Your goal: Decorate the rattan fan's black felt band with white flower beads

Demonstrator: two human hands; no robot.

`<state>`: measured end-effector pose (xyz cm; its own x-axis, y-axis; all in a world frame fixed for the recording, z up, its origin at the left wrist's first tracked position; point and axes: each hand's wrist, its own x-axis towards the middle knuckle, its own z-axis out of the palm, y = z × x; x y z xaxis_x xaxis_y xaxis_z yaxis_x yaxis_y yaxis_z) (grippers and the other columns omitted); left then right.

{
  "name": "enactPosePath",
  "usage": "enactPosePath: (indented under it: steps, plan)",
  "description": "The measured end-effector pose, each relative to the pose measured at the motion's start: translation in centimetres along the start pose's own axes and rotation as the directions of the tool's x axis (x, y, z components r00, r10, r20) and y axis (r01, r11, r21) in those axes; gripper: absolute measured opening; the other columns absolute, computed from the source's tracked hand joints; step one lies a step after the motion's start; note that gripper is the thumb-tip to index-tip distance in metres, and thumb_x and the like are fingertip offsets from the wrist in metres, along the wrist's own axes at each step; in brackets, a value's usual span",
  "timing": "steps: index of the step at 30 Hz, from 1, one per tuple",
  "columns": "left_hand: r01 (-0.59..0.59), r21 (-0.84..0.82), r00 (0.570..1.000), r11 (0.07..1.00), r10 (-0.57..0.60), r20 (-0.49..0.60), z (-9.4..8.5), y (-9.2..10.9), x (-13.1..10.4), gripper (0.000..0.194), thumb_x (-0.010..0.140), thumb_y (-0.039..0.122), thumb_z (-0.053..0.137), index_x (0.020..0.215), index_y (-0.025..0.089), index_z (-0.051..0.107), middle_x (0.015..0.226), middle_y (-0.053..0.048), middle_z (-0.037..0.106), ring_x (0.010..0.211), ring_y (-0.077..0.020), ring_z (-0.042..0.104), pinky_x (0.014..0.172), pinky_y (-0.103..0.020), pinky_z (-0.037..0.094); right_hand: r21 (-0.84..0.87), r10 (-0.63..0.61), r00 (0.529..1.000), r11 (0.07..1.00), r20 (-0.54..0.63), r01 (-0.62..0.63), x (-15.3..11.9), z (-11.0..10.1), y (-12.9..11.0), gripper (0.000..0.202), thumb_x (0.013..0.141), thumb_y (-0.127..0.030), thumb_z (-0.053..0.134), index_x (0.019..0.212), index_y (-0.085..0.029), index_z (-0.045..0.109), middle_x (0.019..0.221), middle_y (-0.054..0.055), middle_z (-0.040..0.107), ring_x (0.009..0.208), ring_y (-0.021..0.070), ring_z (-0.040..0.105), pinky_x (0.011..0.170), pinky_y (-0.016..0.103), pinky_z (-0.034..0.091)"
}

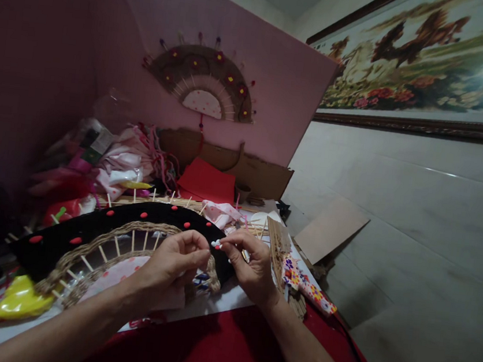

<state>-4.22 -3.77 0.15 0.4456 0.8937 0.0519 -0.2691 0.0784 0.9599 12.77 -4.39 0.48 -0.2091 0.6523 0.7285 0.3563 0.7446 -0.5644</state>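
Observation:
A large fan-shaped craft piece lies before me, with a black band [126, 220] dotted with red blobs, braided twine [86, 246] and thin wooden sticks. Its pale inner half-circle [115, 276] has pinkish spots. Over its right end, my right hand [253, 264] pinches a small white lump [216, 242] between thumb and index finger; a red dot shows just beneath. My left hand [177, 261] is beside it above the fan, thumb and fingertips pressed together. Whatever those left fingers hold, if anything, is hidden.
A yellow packet [23, 298] lies at the fan's left end. Bags and ribbons [131, 154] pile up behind, beside red sheets [206, 180] and cardboard [263, 178]. A flower-patterned strip [310, 287] lies right on the red-covered table [213, 349]. Another fan [201, 77] hangs on the pink board.

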Motion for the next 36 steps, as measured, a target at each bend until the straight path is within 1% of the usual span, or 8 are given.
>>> enactPosePath:
  steps: [3, 6, 9, 15, 23, 29, 33, 36]
  plan:
    - [-0.012, -0.01, 1.0, 1.0, 0.012, -0.025, -0.03, 0.1, 0.03, 0.032, 0.061, 0.033, 0.075, 0.076, 0.017, 0.052, 0.057, 0.004, 0.059, 0.028, 0.0011, 0.027, 0.029, -0.013, 0.015, -0.004, -0.017, 1.0, 1.0, 0.016, 0.017, -0.02, 0.05, -0.09, 0.009, 0.083, -0.017, 0.052, 0.085, -0.019, 0.061, 0.076, 0.002, 0.056, 0.068, 0.0133, 0.051, 0.061, 0.027, 0.041]
    - [-0.01, -0.002, 0.998, 1.0, 0.01, -0.061, -0.03, 0.21, 0.02, 0.03, 0.065, 0.038, 0.071, 0.07, 0.015, 0.054, 0.054, 0.002, 0.059, 0.028, 0.001, 0.026, 0.029, -0.014, 0.013, -0.005, -0.047, 0.998, 0.999, 0.043, 0.048, -0.02, 0.12, -0.15, 0.01, 0.083, -0.017, 0.052, 0.087, -0.02, 0.061, 0.077, 0.003, 0.057, 0.069, 0.0138, 0.052, 0.062, 0.027, 0.042]
    - [0.006, 0.017, 0.997, 1.0, -0.004, -0.078, -0.01, 0.14, 0.0, 0.036, 0.067, 0.045, 0.067, 0.059, 0.013, 0.053, 0.047, 0.002, 0.054, 0.028, 0.0008, 0.025, 0.03, -0.015, 0.01, 0.019, -0.077, 0.992, 0.997, 0.1, 0.076, -0.01, 0.16, -0.29, 0.012, 0.083, -0.018, 0.053, 0.09, -0.02, 0.061, 0.081, 0.004, 0.057, 0.07, 0.0138, 0.053, 0.059, 0.027, 0.043]
    - [0.024, -0.021, 0.997, 0.999, -0.026, -0.068, -0.05, -0.42, 0.17, 0.033, 0.064, 0.042, 0.071, 0.063, 0.014, 0.053, 0.049, 0.003, 0.055, 0.029, -0.0005, 0.029, 0.03, -0.015, 0.013, 0.03, -0.087, 0.981, 0.996, 0.174, 0.083, -0.02, 0.31, -0.43, 0.013, 0.082, -0.02, 0.055, 0.094, -0.019, 0.06, 0.087, 0.006, 0.057, 0.078, 0.0156, 0.054, 0.065, 0.029, 0.047]
    - [0.024, -0.002, 0.998, 1.0, -0.024, -0.052, 0.05, -0.54, 0.07, 0.037, 0.07, 0.048, 0.063, 0.062, 0.013, 0.055, 0.049, 0.002, 0.056, 0.027, -0.0001, 0.027, 0.03, -0.016, 0.01, 0.025, -0.087, 0.986, 0.996, 0.14, 0.085, 0.06, 0.39, -0.3, 0.005, 0.082, -0.019, 0.055, 0.085, -0.019, 0.059, 0.078, 0.004, 0.056, 0.073, 0.0144, 0.053, 0.065, 0.028, 0.045]
    - [0.026, 0.005, 0.999, 1.0, -0.026, -0.022, -0.02, -0.34, 0.05, 0.032, 0.067, 0.041, 0.068, 0.061, 0.013, 0.054, 0.05, 0.003, 0.057, 0.027, 0.0, 0.027, 0.031, -0.017, 0.01, 0.037, -0.101, 0.986, 0.995, 0.133, 0.097, 0.04, 0.28, -0.19, 0.006, 0.081, -0.018, 0.056, 0.085, -0.018, 0.06, 0.08, 0.004, 0.055, 0.073, 0.0141, 0.054, 0.064, 0.027, 0.045]
    - [0.025, 0.03, 0.999, 0.999, -0.024, -0.044, 0.19, -0.39, 0.09, 0.031, 0.07, 0.041, 0.065, 0.061, 0.014, 0.053, 0.048, 0.004, 0.054, 0.029, -0.0004, 0.026, 0.032, -0.016, 0.012, 0.048, -0.107, 0.986, 0.994, 0.131, 0.101, 0.04, 0.34, -0.26, 0.005, 0.08, -0.02, 0.057, 0.084, -0.018, 0.061, 0.077, 0.004, 0.057, 0.071, 0.0137, 0.053, 0.061, 0.026, 0.044]
    - [-0.04, 0.151, 0.991, 0.988, 0.059, -0.12, 0.09, -0.2, 0.14, 0.025, 0.072, 0.037, 0.064, 0.065, 0.014, 0.056, 0.049, 0.005, 0.052, 0.036, -0.0022, 0.034, 0.036, -0.015, 0.021, 0.01, -0.019, 0.999, 1.0, 0.03, 0.019, 0.24, -0.07, -0.12, 0.005, 0.08, -0.022, 0.058, 0.079, -0.018, 0.06, 0.076, 0.002, 0.057, 0.068, 0.0131, 0.053, 0.06, 0.025, 0.043]
